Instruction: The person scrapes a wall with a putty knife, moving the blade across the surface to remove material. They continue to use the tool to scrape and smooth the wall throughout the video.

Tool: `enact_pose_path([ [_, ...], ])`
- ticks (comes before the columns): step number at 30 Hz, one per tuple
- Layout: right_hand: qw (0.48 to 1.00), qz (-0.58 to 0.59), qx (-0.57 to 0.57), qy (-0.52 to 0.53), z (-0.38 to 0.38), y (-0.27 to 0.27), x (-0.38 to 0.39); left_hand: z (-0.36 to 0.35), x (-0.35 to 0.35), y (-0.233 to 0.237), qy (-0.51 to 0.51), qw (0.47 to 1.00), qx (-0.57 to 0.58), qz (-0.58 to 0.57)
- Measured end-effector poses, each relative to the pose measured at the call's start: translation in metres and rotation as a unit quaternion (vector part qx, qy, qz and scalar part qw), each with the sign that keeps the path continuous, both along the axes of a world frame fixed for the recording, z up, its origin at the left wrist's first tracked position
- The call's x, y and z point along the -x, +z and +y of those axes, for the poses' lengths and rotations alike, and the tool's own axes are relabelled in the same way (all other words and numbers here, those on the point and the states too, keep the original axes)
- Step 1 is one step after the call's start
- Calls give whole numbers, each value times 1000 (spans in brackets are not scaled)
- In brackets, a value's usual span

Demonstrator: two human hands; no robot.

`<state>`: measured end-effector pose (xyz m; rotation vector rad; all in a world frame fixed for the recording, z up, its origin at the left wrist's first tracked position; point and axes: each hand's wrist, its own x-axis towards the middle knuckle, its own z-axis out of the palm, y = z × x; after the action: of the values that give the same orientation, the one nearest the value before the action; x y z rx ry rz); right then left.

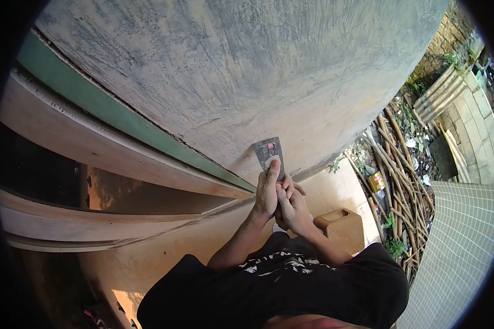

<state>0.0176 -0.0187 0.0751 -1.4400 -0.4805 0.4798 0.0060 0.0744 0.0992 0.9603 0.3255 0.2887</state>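
Observation:
A flat scraper [268,149] with a grey, smeared blade points up toward the rough grey-white wall [203,71]. My left hand [267,192] is closed round its lower part, thumb lying along the blade. Just to the right, my right hand [293,205] is closed against the handle and the left hand's fingers. The handle itself is mostly hidden by both hands. Whether the blade's edge touches the wall is hard to tell.
A green frame strip [93,88] and wooden window frame [82,137] run along the left. A brown woven-pattern stool [341,227] stands on the tiled floor [343,183]. Sticks [403,186] and rubbish lie at the right, beside a white tiled surface [458,236].

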Motion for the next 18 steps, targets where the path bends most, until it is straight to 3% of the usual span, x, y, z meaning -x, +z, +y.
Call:
enact_pose_path([
  [2, 971, 168, 144, 92, -5, 17, -11, 3, -4, 0, -7, 999, -31, -13],
  [4, 971, 167, 142, 101, -6, 12, -8, 2, -1, -1, -10, 999, -31, -11],
  [6, 1000, -6, -2, -5, 5, -6, 2, 2, -1, -1, -10, 999, -32, -18],
  [7, 1000, -15, -23, -9, 8, -8, 5, 2, 2, 1, -14, 999, -40, -14],
  [13, 992, 99, 48, 67, -2, 17, -7, 2, -4, 0, -1, 999, -52, -11],
  [18, 1000, 24, -7, 16, 1, -8, 1, 0, 1, -12, -5, 999, -53, 7],
])
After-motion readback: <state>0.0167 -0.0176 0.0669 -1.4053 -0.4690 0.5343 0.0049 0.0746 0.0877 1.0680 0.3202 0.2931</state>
